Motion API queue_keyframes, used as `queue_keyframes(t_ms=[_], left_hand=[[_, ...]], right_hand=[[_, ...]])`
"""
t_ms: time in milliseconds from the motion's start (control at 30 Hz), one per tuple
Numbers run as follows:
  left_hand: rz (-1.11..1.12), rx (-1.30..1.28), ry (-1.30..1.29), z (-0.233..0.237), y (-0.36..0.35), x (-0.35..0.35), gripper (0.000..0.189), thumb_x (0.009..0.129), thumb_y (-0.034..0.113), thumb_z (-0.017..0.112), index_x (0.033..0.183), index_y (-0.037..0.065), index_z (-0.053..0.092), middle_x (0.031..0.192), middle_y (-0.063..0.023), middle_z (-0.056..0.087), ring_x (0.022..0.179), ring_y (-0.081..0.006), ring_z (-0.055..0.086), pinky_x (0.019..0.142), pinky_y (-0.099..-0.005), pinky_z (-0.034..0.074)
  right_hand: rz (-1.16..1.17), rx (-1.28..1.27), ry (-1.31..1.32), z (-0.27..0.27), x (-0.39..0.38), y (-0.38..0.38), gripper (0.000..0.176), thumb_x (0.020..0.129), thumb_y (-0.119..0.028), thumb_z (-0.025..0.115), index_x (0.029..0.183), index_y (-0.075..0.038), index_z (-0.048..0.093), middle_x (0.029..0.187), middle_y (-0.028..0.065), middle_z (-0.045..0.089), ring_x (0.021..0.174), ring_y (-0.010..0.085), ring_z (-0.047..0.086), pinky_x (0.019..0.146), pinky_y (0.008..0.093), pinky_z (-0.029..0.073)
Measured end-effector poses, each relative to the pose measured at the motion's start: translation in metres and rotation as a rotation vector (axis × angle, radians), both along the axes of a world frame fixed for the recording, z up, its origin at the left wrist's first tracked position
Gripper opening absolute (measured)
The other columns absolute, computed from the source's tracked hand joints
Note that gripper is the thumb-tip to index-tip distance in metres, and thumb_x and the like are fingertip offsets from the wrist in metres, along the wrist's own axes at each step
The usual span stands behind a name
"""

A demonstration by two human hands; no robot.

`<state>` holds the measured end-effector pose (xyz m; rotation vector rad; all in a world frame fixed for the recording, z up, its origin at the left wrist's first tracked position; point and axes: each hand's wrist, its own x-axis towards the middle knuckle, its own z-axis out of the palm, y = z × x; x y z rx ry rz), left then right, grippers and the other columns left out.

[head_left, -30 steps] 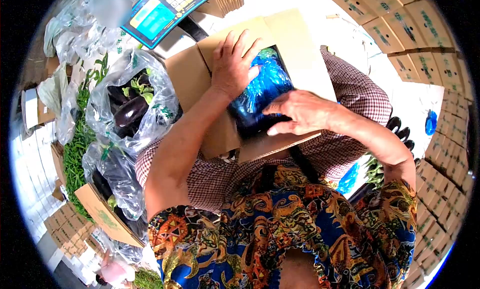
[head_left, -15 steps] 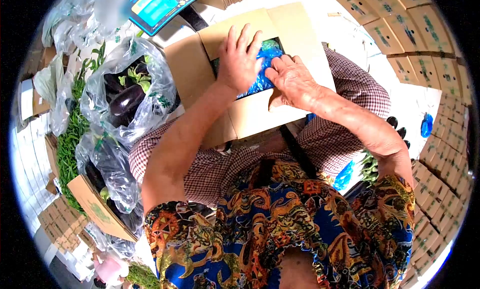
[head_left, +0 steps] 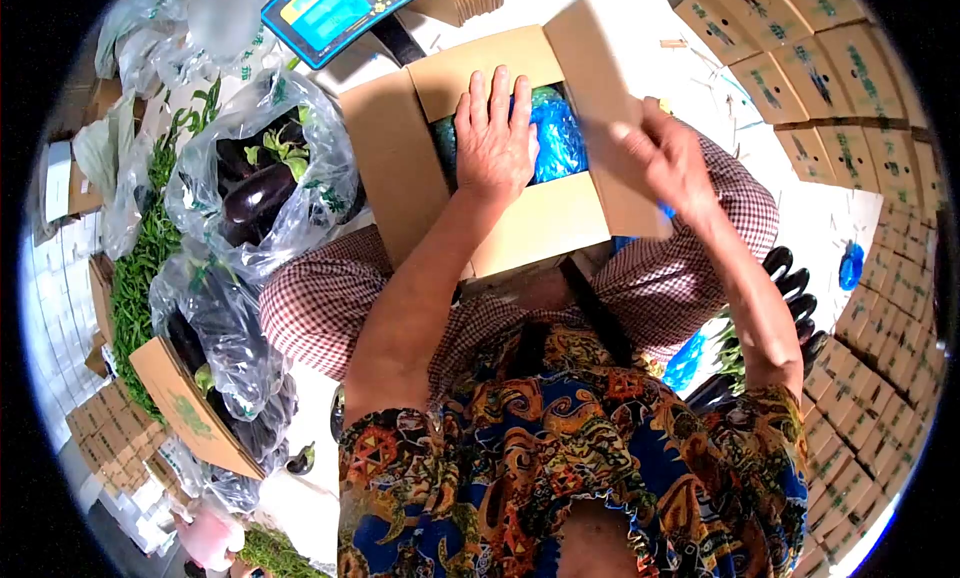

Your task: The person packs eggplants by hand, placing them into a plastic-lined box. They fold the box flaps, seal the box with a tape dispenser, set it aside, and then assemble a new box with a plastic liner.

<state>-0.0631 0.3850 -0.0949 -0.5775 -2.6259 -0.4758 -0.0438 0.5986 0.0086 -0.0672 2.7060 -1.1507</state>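
An open cardboard box (head_left: pixel 540 212) rests in front of my crossed legs, its flaps spread outward. Inside it lie a shiny blue plastic bundle (head_left: pixel 562 143) and something green, partly covered. My left hand (head_left: pixel 495 138) lies flat over the box opening, fingers stretched toward the far flap, with its edge against the blue bundle. On the right side, my right hand (head_left: pixel 668 163) is at the outer edge of the right flap (head_left: pixel 605 128), its fingers curled and its thumb on the flap; motion blurs the flap's upper part.
Clear bags of eggplants (head_left: pixel 256 196) and long green peppers (head_left: pixel 145 298) lie at left. A scale (head_left: pixel 335 18) stands beyond the box. Stacked cartons (head_left: pixel 830 73) line the right, near more eggplants (head_left: pixel 790 283). Another person (head_left: pixel 210 536) is at the bottom left.
My right hand has moved from the blue bundle out to the right flap, which now stands more raised. My left hand stays over the opening, fingers straighter. More of the blue bundle shows.
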Motion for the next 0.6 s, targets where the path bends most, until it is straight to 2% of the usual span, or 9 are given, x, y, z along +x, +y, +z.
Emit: queue_keyframes(t_ms=[67,100,167,233,267,333,467,567,600], left_hand=[[-0.015,0.012,-0.014,-0.001,-0.002,0.004,0.063,0.077,0.022,0.063,0.133,0.0,0.044,0.142,-0.0222,0.035,0.132,-0.043,0.031,0.106,-0.0534,0.024],[-0.026,0.018,-0.004,0.0,-0.003,0.0,0.062,0.078,0.021,0.062,0.133,0.0,0.044,0.143,-0.0225,0.035,0.132,-0.0432,0.031,0.106,-0.0539,0.024],[-0.038,0.109,-0.023,0.001,-0.005,0.0,0.055,0.077,0.02,0.059,0.128,0.0,0.05,0.14,-0.0221,0.039,0.13,-0.0417,0.034,0.105,-0.0542,0.026],[-0.157,0.307,-0.034,0.002,-0.011,-0.006,0.049,0.077,0.02,0.062,0.121,0.001,0.056,0.135,-0.0193,0.046,0.127,-0.0388,0.039,0.105,-0.0506,0.028],[-0.236,0.251,-0.046,0.004,-0.024,-0.01,0.043,0.076,0.018,0.065,0.116,0.001,0.059,0.131,-0.0175,0.05,0.124,-0.0382,0.042,0.104,-0.0485,0.031],[0.028,0.078,-0.026,0.007,-0.044,0.003,0.042,0.077,0.015,0.067,0.115,0.0,0.058,0.131,-0.0191,0.049,0.122,-0.0385,0.043,0.102,-0.0484,0.033],[0.542,0.098,0.231,0.026,-0.119,0.009,0.053,0.076,0.012,0.072,0.122,-0.004,0.051,0.122,-0.0182,0.054,0.119,-0.0346,0.047,0.103,-0.0476,0.034],[0.48,1.345,-0.852,0.019,-0.143,0.02,0.053,0.075,0.006,0.073,0.122,-0.004,0.051,0.114,-0.0133,0.059,0.106,-0.0249,0.057,0.093,-0.0404,0.045],[0.467,1.437,-0.842,0.017,-0.144,0.021,0.046,0.078,0.005,0.07,0.12,-0.003,0.053,0.105,-0.01,0.063,0.09,-0.0186,0.062,0.08,-0.0323,0.051]], right_hand=[[0.166,-0.148,0.209,0.002,0.024,-0.034,0.051,0.088,-0.033,0.062,0.12,0.006,0.055,0.088,0.0223,0.067,0.082,0.0346,0.066,0.073,0.0378,0.053],[0.139,-0.116,0.226,-0.017,0.028,-0.037,0.059,0.09,-0.04,0.058,0.126,0.005,0.051,0.11,0.0262,0.061,0.102,0.0372,0.061,0.087,0.0386,0.048],[0.292,0.149,0.385,-0.047,0.034,-0.043,0.08,0.087,-0.055,0.054,0.137,0.005,0.037,0.139,0.0284,0.038,0.128,0.0399,0.039,0.103,0.0465,0.034],[0.473,0.317,0.311,-0.056,0.052,-0.052,0.099,0.081,-0.067,0.053,0.146,0.001,0.021,0.151,0.0254,0.015,0.139,0.0412,0.017,0.108,0.0561,0.018],[0.493,0.231,0.335,-0.06,0.054,-0.051,0.108,0.075,-0.074,0.052,0.148,-0.004,0.016,0.153,0.0223,0.01,0.141,0.0411,0.011,0.107,0.0617,0.016],[0.529,0.246,0.305,-0.061,0.05,-0.044,0.107,0.074,-0.074,0.053,0.148,-0.006,0.017,0.154,0.02,0.011,0.141,0.0404,0.012,0.107,0.0608,0.017],[0.518,0.356,0.273,-0.059,0.055,-0.05,0.103,0.076,-0.072,0.053,0.149,-0.009,0.017,0.155,0.0153,0.011,0.142,0.0379,0.011,0.108,0.0573,0.016],[0.521,0.424,0.331,-0.069,0.055,-0.055,0.094,0.079,-0.068,0.053,0.149,-0.013,0.021,0.155,0.011,0.015,0.142,0.0366,0.013,0.108,0.0578,0.016],[0.511,0.417,0.339,-0.07,0.055,-0.055,0.092,0.08,-0.067,0.053,0.149,-0.014,0.022,0.155,0.0105,0.016,0.141,0.0365,0.013,0.108,0.0577,0.017]])
